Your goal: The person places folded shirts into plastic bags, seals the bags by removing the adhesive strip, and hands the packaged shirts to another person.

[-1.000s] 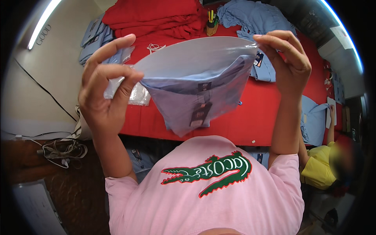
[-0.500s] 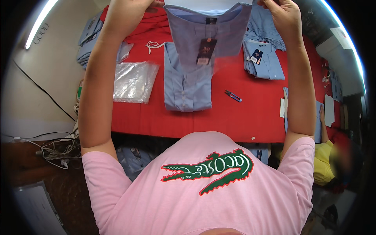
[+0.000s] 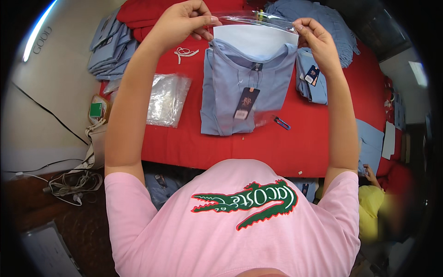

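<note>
Between my hands hangs a clear plastic bag [image 3: 254,20] with a folded light blue garment [image 3: 272,83] inside. A white board [image 3: 251,39] shows behind the garment's neckline, and a dark hang tag [image 3: 246,102] lies on its front. My left hand [image 3: 191,19] pinches the bag's upper left corner; my right hand [image 3: 316,41] grips the upper right corner. Beneath the bag, another folded blue garment [image 3: 213,115] lies on the red-covered table [image 3: 184,145], partly covered by it. Small blue thread snips [image 3: 281,123] lie just right of the bag's lower edge.
Left of the garments lies a stack of clear bags [image 3: 168,101]. Folded blue garments are piled at the far left [image 3: 108,51], with more blue cloth [image 3: 314,23] at the far right. A tagged folded garment [image 3: 316,90] sits right. Another person's hand [image 3: 370,173] shows at the right edge.
Both hands have come down and nearer with the bagged garment, so the bag's top and white board now show fully. The other person's hand has shifted lower.
</note>
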Available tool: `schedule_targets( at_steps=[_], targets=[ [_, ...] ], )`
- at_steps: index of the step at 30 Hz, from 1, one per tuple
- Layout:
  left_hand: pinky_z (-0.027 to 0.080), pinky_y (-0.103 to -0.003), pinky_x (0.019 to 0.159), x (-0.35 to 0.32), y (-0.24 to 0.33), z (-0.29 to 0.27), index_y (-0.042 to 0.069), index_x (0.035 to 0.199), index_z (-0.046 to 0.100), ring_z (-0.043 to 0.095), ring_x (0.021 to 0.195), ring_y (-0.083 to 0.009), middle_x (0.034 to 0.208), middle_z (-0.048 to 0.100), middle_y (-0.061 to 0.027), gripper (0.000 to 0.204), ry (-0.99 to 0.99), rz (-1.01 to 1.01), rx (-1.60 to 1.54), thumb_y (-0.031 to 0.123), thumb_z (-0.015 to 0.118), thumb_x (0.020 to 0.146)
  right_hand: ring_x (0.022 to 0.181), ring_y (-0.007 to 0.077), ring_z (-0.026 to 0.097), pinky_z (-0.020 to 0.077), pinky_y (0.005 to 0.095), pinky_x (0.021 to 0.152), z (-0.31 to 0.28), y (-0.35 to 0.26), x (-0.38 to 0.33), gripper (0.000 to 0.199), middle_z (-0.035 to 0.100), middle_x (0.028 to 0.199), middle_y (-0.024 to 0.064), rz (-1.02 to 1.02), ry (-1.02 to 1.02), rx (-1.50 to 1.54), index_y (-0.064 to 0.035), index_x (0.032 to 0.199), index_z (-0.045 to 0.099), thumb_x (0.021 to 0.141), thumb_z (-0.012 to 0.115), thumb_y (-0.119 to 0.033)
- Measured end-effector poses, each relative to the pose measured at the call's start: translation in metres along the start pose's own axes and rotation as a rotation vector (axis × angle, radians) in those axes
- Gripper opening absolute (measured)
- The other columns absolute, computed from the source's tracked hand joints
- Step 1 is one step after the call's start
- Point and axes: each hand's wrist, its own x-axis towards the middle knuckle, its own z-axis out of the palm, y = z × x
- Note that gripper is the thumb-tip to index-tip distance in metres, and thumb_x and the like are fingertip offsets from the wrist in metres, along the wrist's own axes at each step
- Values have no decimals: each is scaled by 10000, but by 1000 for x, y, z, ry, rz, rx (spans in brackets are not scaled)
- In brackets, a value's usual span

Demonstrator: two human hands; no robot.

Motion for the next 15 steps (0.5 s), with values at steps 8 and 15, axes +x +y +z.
schedule_targets(
  at_steps=[8,15],
  targets=[
    [566,-327,808,62,-202,47,13,1147,688,738,923,-165,1043,754,-90,179,103,-224,206,129,693,1011,785,139,710,548,288,643,13,215,20,280,744,903,59,446,111,-152,-24,1193,700,1049,688,-263],
    [289,-575,1235,-78,-307,137,44,1419,584,354,1557,-354,1621,478,-134,520,81,-61,785,78,707,915,1005,273,765,634,458,806,74,259,-91,596,750,1186,200,1191,116,91,32,1315,642,969,773,-436]
  ],
)
